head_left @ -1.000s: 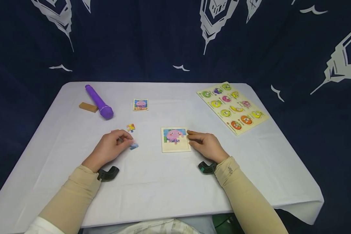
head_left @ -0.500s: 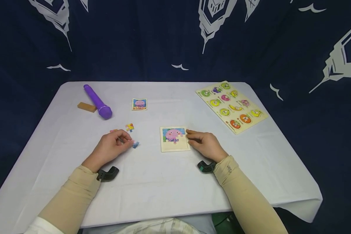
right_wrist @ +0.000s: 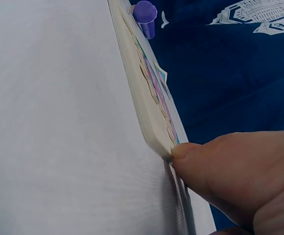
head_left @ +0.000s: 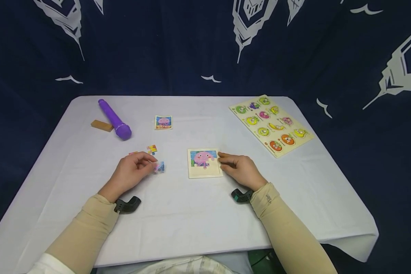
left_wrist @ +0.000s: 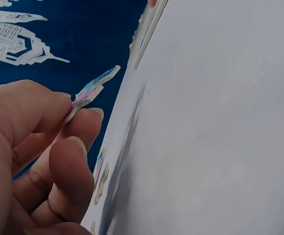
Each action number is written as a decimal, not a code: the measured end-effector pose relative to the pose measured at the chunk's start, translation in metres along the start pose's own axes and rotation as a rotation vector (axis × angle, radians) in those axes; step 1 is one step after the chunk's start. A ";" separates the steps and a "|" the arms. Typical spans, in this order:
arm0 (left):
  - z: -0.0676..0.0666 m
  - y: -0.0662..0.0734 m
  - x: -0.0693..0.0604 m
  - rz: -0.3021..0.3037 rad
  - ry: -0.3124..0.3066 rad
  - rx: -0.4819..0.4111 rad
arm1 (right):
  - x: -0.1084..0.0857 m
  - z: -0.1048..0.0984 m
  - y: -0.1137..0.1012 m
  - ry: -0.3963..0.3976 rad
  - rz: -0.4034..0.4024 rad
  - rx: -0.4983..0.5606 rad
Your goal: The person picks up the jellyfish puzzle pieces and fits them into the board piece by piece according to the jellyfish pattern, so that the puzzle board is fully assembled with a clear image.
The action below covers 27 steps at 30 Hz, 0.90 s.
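My left hand (head_left: 131, 172) pinches a blue and pink jigsaw piece (head_left: 160, 167) between thumb and fingers, raised off the table in the left wrist view. A yellow and red jigsaw piece (head_left: 152, 149) lies just beyond that hand; another reddish piece (head_left: 133, 153) is partly hidden by it. My right hand (head_left: 241, 170) touches the right edge of a cream jigsaw board (head_left: 205, 174), its fingers fairly straight. In the right wrist view the thumb (right_wrist: 185, 151) presses against the board's edge. A pink octopus picture partly fills the board; its lower and right parts are bare.
A small card (head_left: 163, 122) with a pink octopus picture lies behind. Back left, a purple toy microphone (head_left: 114, 120) lies against a brown flat strip (head_left: 102, 125). A fruit-picture board (head_left: 272, 127) lies back right on the white table (head_left: 191, 217).
The jigsaw piece in my left hand has turned, so its picture face shows more to the head camera. The right hand and the board stay in place.
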<state>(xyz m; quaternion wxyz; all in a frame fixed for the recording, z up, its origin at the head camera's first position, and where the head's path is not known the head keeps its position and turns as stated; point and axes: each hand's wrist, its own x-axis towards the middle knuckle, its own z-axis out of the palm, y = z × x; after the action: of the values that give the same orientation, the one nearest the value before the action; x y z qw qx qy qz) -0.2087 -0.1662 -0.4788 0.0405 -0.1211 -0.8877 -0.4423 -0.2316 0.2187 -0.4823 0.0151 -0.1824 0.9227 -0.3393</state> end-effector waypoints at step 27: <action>0.064 0.063 0.046 -0.096 -0.215 -0.182 | 0.000 0.000 0.001 0.017 -0.026 0.006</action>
<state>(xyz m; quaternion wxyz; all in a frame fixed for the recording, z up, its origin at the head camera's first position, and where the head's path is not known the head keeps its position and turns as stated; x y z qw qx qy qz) -0.2348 -0.0706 -0.4611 -0.0873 -0.1284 -0.8479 -0.5069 -0.2322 0.2192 -0.4828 0.0032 -0.1915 0.9193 -0.3438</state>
